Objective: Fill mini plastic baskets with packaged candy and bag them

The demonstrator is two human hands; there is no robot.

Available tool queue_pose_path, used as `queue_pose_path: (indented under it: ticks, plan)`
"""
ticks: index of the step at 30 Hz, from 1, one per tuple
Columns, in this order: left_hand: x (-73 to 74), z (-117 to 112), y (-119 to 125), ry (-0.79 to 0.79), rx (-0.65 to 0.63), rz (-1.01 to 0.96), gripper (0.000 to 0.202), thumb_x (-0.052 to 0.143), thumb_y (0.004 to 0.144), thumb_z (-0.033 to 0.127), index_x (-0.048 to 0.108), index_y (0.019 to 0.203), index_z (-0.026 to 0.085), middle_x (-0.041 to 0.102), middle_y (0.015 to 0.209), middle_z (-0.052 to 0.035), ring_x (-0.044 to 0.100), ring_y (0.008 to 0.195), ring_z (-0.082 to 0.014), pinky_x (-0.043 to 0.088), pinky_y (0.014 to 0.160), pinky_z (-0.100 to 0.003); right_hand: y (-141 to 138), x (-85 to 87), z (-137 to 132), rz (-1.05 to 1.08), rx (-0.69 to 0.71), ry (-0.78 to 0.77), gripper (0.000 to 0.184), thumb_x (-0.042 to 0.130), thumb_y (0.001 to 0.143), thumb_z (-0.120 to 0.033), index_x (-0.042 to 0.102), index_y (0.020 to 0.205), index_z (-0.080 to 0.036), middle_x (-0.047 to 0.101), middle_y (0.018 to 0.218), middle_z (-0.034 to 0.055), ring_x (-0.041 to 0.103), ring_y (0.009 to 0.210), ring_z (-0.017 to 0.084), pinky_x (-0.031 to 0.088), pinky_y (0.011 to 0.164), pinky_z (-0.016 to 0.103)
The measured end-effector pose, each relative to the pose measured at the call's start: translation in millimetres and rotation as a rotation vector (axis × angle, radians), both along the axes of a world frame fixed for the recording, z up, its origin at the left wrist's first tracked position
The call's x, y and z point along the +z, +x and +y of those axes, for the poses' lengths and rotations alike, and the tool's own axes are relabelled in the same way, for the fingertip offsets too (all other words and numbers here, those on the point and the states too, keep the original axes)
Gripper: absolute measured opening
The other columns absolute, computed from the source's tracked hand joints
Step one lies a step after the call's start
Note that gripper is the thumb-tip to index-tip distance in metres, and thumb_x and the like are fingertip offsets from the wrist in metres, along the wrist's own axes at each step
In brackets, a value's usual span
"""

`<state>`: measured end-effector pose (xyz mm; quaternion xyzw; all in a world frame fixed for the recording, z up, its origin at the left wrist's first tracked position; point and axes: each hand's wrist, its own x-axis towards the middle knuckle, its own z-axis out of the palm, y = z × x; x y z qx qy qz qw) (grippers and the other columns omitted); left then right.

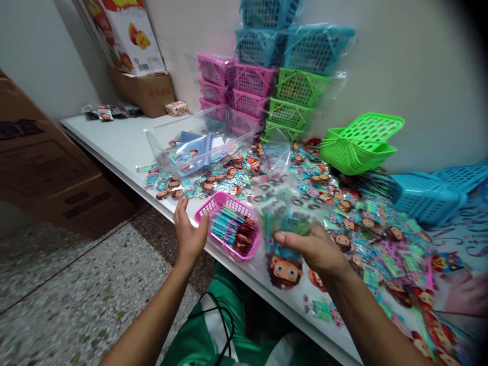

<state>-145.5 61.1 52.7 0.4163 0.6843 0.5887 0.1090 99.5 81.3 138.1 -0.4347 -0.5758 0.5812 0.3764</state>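
Observation:
A pink plastic basket (201, 213) stands at the table's front edge, holding a row of clear packets (231, 231) set on edge. Beside its left rim is my left hand (190, 234), open with thumb and fingers apart; whether the thumb touches the rim I cannot tell. To the right of the basket, my right hand (318, 249) grips a bunch of clear-bagged cartoon figures (285, 269), blurred by motion. A brown-haired figure's head hangs at the bottom of the bunch. Many similar packets (343, 241) lie loose across the table.
A clear plastic tub (160, 147) with blue sheets sits behind. Filled pink, green and blue baskets (292, 86) are stacked against the wall. Empty green baskets (354, 147) and blue baskets (427, 193) nest at right. Another person's hand (467, 295) shows at far right. Cartons (49, 168) stand left.

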Motion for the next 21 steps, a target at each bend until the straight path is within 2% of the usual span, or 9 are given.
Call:
queue_pose_path:
  ticks: [3, 6, 10, 13, 17, 21]
  plan:
    - [-27.3, 25, -22, -0.129, -0.139, -0.163, 0.045, 0.053, 0.083, 0.031, 0.051, 0.126, 0.017, 0.056, 0.127, -0.0115, 0.048, 0.122, -0.0253, 0.033, 0.106, -0.042, -40, 12.8, 27, -0.149, 0.081, 0.166, 0.045, 0.071, 0.062, -0.031, 0.059, 0.103, -0.017, 0.068, 0.087, 0.0018, 0.062, 0.074, 0.017, 0.049, 0.068, 0.027]
    - [-41.3, 23, -13, -0.124, -0.16, -0.192, 0.037, 0.043, 0.087, 0.026, 0.057, 0.119, 0.016, 0.062, 0.121, -0.0088, 0.053, 0.117, -0.0227, 0.035, 0.105, -0.04, -69, 4.7, 37, -0.502, 0.047, 0.379, 0.064, 0.07, 0.062, -0.032, 0.047, 0.12, -0.018, 0.066, 0.089, 0.0023, 0.061, 0.074, 0.018, 0.047, 0.066, 0.027]
    - [-41.2, 6, 10, -0.118, -0.142, -0.205, 0.041, 0.037, 0.089, 0.023, 0.052, 0.126, 0.014, 0.056, 0.13, -0.01, 0.048, 0.123, -0.0202, 0.032, 0.108, -0.037, -84, -21.9, 33, -1.007, 0.047, 0.734, 0.075, 0.066, 0.065, -0.028, 0.035, 0.132, -0.013, 0.06, 0.106, 0.0137, 0.057, 0.093, 0.027, 0.045, 0.076, 0.035]
    - [-38.4, 2, 20, -0.11, -0.125, -0.234, 0.041, 0.036, 0.09, 0.022, 0.051, 0.128, 0.014, 0.054, 0.132, -0.0103, 0.047, 0.124, -0.0197, 0.032, 0.108, -0.036, -87, -40.4, 27, -1.251, 0.109, 0.873, 0.07, 0.064, 0.067, -0.019, 0.037, 0.131, -0.009, 0.058, 0.105, 0.0181, 0.054, 0.094, 0.029, 0.044, 0.078, 0.037]
    - [-37.1, 2, 23, -0.096, -0.138, -0.276, 0.04, 0.037, 0.091, 0.022, 0.051, 0.128, 0.017, 0.055, 0.131, -0.008, 0.048, 0.124, -0.0196, 0.032, 0.108, -0.035, -90, -54.4, 27, -1.414, 0.121, 0.943, 0.065, 0.058, 0.071, -0.015, 0.037, 0.132, -0.008, 0.057, 0.107, 0.0204, 0.054, 0.088, 0.029, 0.044, 0.075, 0.039]
    - [-37.8, 0, 24, -0.082, -0.169, -0.279, 0.041, 0.036, 0.092, 0.023, 0.05, 0.13, 0.017, 0.053, 0.133, -0.0074, 0.045, 0.126, -0.0192, 0.031, 0.11, -0.034, -89, -54.2, 29, -1.423, 0.125, 0.972, 0.064, 0.057, 0.072, -0.014, 0.036, 0.133, -0.006, 0.056, 0.111, 0.0211, 0.053, 0.091, 0.03, 0.044, 0.077, 0.04]
